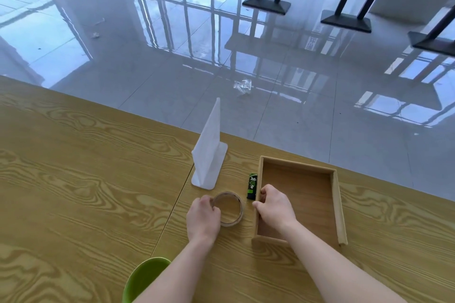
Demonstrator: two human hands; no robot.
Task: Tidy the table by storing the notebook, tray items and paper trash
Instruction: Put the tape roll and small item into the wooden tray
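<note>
A wooden tray [335, 204] with an empty inside lies on the table at the right. My right hand [275, 206] grips its left wall, thumb outside and fingers inside. A roll of brown tape [234, 206] lies flat just left of the tray. My left hand [203, 219] closes on the roll's left rim. A small black-and-green glue stick [252, 186] lies between the tape and the tray, touching neither hand. No notebook or paper trash shows on the table.
A white bookend stand [209, 155] rises upright behind the tape. A green bin's rim [145, 278] pokes in at the bottom edge, below my left forearm. The wooden table [86, 179] ends at a far edge over a glossy floor with litter [242, 86].
</note>
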